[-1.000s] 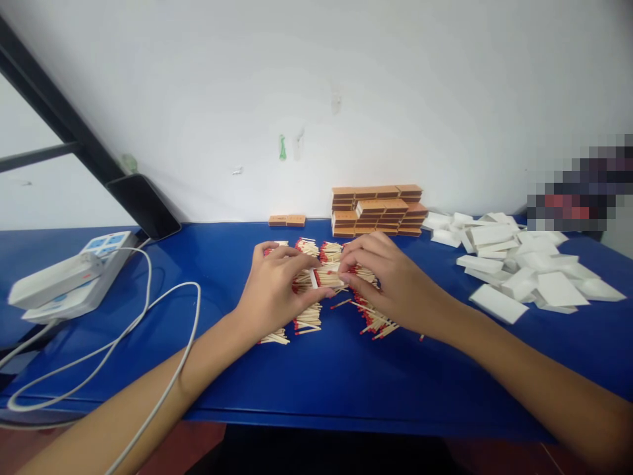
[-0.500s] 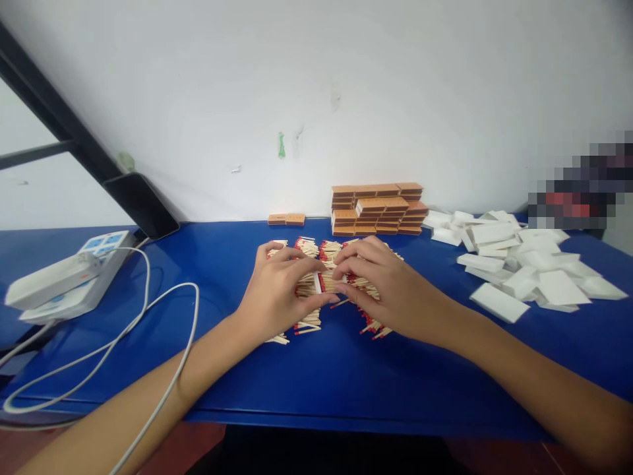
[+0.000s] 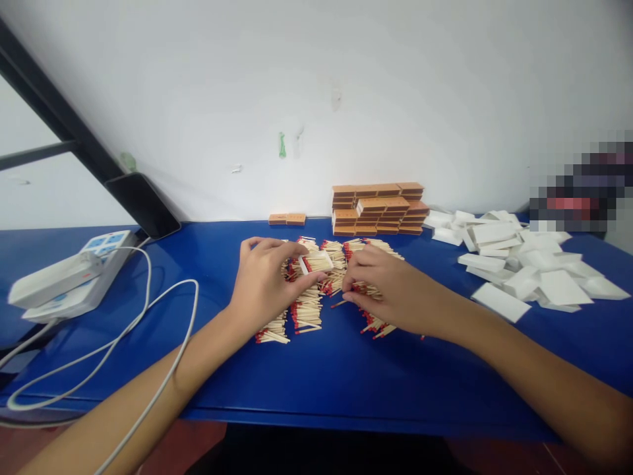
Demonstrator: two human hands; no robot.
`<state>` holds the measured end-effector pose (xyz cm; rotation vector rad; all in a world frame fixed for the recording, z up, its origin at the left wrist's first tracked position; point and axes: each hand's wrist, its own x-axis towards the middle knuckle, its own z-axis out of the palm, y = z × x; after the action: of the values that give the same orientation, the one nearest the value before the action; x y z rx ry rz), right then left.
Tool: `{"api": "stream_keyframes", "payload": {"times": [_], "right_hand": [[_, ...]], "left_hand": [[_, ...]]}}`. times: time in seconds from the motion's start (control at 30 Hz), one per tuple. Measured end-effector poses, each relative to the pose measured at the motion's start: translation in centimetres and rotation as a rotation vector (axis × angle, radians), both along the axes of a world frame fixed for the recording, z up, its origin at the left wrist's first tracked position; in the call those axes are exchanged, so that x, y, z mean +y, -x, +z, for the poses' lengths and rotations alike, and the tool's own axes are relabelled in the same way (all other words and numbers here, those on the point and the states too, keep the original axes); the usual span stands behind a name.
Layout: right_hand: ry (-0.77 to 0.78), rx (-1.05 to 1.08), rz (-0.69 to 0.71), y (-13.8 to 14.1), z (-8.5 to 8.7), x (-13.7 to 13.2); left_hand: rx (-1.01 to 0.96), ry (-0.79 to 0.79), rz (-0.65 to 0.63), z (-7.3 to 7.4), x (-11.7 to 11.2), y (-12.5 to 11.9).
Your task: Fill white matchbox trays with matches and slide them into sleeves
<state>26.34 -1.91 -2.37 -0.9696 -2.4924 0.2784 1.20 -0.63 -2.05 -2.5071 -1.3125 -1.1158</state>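
Note:
My left hand point(image 3: 267, 274) grips a white matchbox tray point(image 3: 329, 260) between thumb and fingers. Matches with red heads lie inside the tray, heads toward my left palm. My right hand point(image 3: 386, 284) is just to the right, its fingers bent in and the thumb close to the fingertips. Whether it pinches anything is hidden. Below both hands, loose matches lie in several rows, among them a matchstick pile point(image 3: 307, 310) and another matchstick pile point(image 3: 378, 328). One single match point(image 3: 339, 304) lies by my right thumb.
Against the wall stands a stack of orange-brown matchboxes point(image 3: 378, 214), with two more matchboxes point(image 3: 287, 219) to its left. White trays point(image 3: 531, 264) lie heaped at the right. A power strip point(image 3: 79, 284), a white cable point(image 3: 192, 310) and a black phone-like slab point(image 3: 143, 204) occupy the left.
My right hand has come away from the white tray and moved slightly right. My left hand has tilted the tray, so the matches in it now show.

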Motion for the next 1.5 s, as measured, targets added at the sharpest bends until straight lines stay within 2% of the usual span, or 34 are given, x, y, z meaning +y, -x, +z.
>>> {"api": "stream_keyframes", "payload": {"times": [0.1,0.17,0.4,0.57,0.77,1.2,1.5], "right_hand": [[0.112,-0.059,0.018,0.0,-0.6,0.0],[0.123,-0.07,0.03,0.1,-0.7,0.0],[0.006,-0.035,-0.026,0.3,-0.6,0.3],[-0.101,-0.059,-0.045,0.3,-1.3,0.8],[-0.099,-0.042,-0.03,0.4,-1.6,1.0],[-0.102,0.0,-0.077,-0.2,-0.4,1.0],[-0.14,0.038,-0.077,-0.6,-0.5,1.3]], "left_hand": [[-0.001,-0.001,0.005,0.1,0.0,0.1],[0.007,-0.008,0.001,0.1,0.0,0.1],[0.022,-0.011,0.001,0.1,-0.1,0.0],[0.029,-0.015,0.001,0.1,-0.2,0.0],[0.037,-0.004,0.009,0.2,-0.2,-0.1],[0.06,0.015,0.017,0.0,0.0,0.1],[0.074,0.015,0.018,-0.2,0.1,0.2]]}}
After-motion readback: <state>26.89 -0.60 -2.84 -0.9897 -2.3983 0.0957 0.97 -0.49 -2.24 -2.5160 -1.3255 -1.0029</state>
